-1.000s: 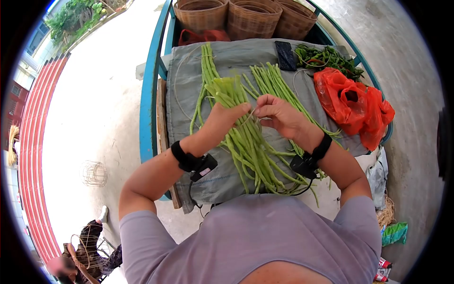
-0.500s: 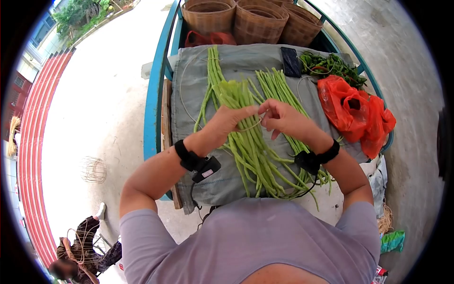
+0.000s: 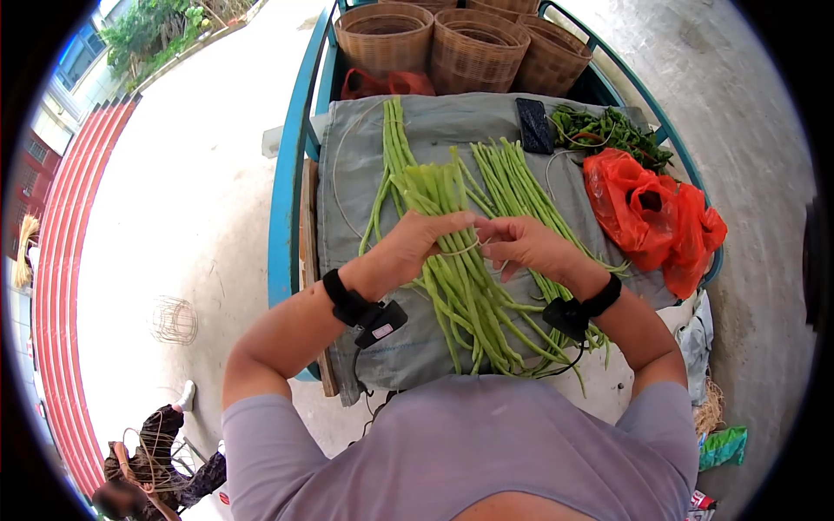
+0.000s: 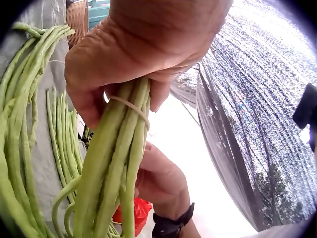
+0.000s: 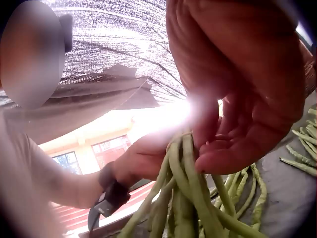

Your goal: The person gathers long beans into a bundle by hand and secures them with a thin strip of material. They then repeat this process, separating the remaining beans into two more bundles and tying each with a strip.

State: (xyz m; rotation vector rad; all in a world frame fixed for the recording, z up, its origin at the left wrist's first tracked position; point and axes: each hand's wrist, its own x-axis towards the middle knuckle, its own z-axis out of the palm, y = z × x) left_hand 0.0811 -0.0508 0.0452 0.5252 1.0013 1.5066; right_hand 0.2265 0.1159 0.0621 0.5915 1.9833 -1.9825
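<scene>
My left hand [image 3: 415, 239] grips a bunch of long green beans [image 3: 469, 295] near its upper end, the thumb laid across the front. A thin pale tie [image 4: 132, 107] loops round the bunch just below that hand. Close against the bunch's right side, my right hand [image 3: 532, 247] has its fingers curled and pinches at the tie where it comes round. In the right wrist view, its fingertips [image 5: 210, 161] sit right beside the tied beans. Another bunch of beans [image 3: 395, 143] lies behind to the left, and more loose beans [image 3: 521, 178] lie to the right.
Grey cloth [image 3: 347, 187] covers the cart bed, bordered by a blue rail [image 3: 284, 217]. Wicker baskets [image 3: 382, 42] stand at the back. A dark phone [image 3: 534, 124], green peppers [image 3: 608, 132] and red plastic bags [image 3: 638, 204] lie at the right. Another person [image 3: 156, 460] sits at lower left.
Both hands were together at the tie's strand; now the tie shows as a loop round the bunch, with the right hand slightly lower at its side. The left hand keeps its grip.
</scene>
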